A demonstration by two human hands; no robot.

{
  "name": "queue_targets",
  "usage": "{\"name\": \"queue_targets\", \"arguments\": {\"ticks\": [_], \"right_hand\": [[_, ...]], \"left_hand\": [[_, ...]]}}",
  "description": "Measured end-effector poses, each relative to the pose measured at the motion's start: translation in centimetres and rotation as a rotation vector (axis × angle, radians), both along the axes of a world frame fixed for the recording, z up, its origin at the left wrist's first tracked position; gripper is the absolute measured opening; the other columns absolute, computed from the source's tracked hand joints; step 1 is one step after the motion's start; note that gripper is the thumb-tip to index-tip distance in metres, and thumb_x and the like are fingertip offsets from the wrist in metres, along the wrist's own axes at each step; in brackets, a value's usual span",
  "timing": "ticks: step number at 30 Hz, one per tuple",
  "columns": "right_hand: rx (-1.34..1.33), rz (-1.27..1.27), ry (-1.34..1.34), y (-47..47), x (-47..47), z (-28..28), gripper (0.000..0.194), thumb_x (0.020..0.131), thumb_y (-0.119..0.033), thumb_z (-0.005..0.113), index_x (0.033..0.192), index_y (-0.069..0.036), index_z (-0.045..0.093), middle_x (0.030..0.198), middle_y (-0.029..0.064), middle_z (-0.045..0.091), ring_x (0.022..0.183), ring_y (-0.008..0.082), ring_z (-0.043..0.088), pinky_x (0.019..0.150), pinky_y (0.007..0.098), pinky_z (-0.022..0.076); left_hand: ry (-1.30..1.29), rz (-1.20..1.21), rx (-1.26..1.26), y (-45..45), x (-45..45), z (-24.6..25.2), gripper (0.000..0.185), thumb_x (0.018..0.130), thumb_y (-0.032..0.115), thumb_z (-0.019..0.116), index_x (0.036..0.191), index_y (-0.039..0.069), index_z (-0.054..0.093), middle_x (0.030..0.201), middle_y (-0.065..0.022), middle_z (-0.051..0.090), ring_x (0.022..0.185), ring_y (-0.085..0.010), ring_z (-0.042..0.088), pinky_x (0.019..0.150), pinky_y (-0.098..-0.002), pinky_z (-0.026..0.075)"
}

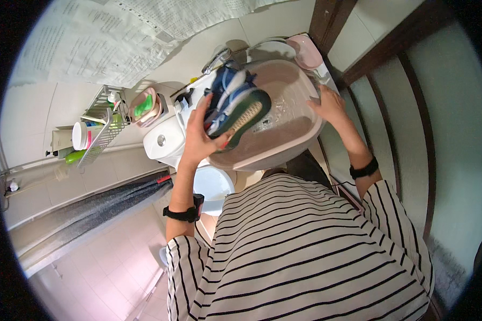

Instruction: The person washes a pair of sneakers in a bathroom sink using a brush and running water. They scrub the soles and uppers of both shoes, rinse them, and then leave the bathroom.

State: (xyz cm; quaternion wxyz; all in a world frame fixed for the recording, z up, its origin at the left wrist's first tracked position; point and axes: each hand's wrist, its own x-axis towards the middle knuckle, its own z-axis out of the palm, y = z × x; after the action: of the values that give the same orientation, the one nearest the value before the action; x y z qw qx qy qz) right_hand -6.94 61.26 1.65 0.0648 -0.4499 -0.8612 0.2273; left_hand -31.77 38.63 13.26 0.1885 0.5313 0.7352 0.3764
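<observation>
My left hand [203,134] grips a blue sneaker [241,108] with a dark green and cream sole, tilted with the sole towards me. The shoe is over the left part of a pink plastic basin [293,140], which holds a little water. At the basin's right rim is my right hand [330,102], thumb on or just over the rim and fingers spread on the outer side; whether it grips the rim cannot be told. Behind the shoe a chrome faucet [219,58] stands at the back of the white sink [271,50].
A pink soap dish [305,52] lies on the back right corner. Left of the basin are a white toilet [164,138], a wall basket [146,107] with a green item, and a wire rack [100,136] with bottles. A framed glass panel [413,160] borders the right side.
</observation>
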Motion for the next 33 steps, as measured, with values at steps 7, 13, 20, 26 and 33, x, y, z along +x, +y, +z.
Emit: {"name": "queue_targets", "arguments": {"ticks": [7, 13, 20, 26, 33], "right_hand": [[-0.536, -0.28, 0.446, 0.0, 1.6, -5.7, 0.034, 0.074, -0.028, 0.06, 0.092, 0.001, 0.061, 0.08, 0.0113, 0.063, 0.074, 0.0208, 0.06, 0.068, 0.0312, 0.0466], [-0.785, -0.533, 0.889, -3.1, 4.2, -2.1, 0.026, 0.075, -0.015, 0.06, 0.094, 0.002, 0.061, 0.084, 0.0079, 0.063, 0.074, 0.0163, 0.059, 0.068, 0.0291, 0.0465], [-0.585, -0.445, 1.029, -8.5, 4.4, 3.1, 0.006, 0.08, -0.007, 0.057, 0.076, -0.004, 0.054, 0.071, -0.0028, 0.053, 0.065, 0.0031, 0.045, 0.059, 0.0189, 0.0359], [-0.409, -0.304, 1.018, -10.8, 2.7, 6.8, 0.005, 0.079, -0.004, 0.058, 0.081, 0.0, 0.057, 0.073, 0.0009, 0.059, 0.065, 0.0051, 0.053, 0.057, 0.0207, 0.0408], [-0.283, -0.257, 1.008, -12.5, 0.8, 9.5, 0.003, 0.078, -0.002, 0.058, 0.078, 0.0, 0.056, 0.069, 0.0, 0.058, 0.062, 0.0031, 0.05, 0.053, 0.0194, 0.0379]], "left_hand": [[-0.206, 0.076, 0.121, -1.2, -0.4, 0.7, 0.086, 0.058, 0.014, 0.077, 0.129, 0.004, 0.031, 0.108, -0.0175, 0.047, 0.098, -0.0239, 0.052, 0.084, -0.0343, 0.046], [-0.103, 0.103, 0.171, -1.2, -0.4, 0.2, 0.084, 0.057, 0.02, 0.078, 0.126, 0.003, 0.034, 0.103, -0.0178, 0.052, 0.094, -0.0248, 0.054, 0.082, -0.0329, 0.044], [-0.128, 0.091, 0.203, -1.1, -0.2, -0.8, 0.083, 0.057, 0.02, 0.078, 0.126, 0.003, 0.035, 0.105, -0.0184, 0.052, 0.095, -0.0255, 0.053, 0.084, -0.0338, 0.043], [-0.132, 0.113, 0.211, -1.0, -0.1, -1.8, 0.084, 0.057, 0.023, 0.078, 0.125, 0.002, 0.036, 0.109, -0.0188, 0.05, 0.098, -0.0264, 0.052, 0.085, -0.0348, 0.043], [-0.115, 0.116, 0.239, -1.9, -0.5, -3.0, 0.084, 0.056, 0.025, 0.078, 0.125, 0.002, 0.036, 0.11, -0.0195, 0.05, 0.096, -0.0275, 0.053, 0.084, -0.0351, 0.044]]}}
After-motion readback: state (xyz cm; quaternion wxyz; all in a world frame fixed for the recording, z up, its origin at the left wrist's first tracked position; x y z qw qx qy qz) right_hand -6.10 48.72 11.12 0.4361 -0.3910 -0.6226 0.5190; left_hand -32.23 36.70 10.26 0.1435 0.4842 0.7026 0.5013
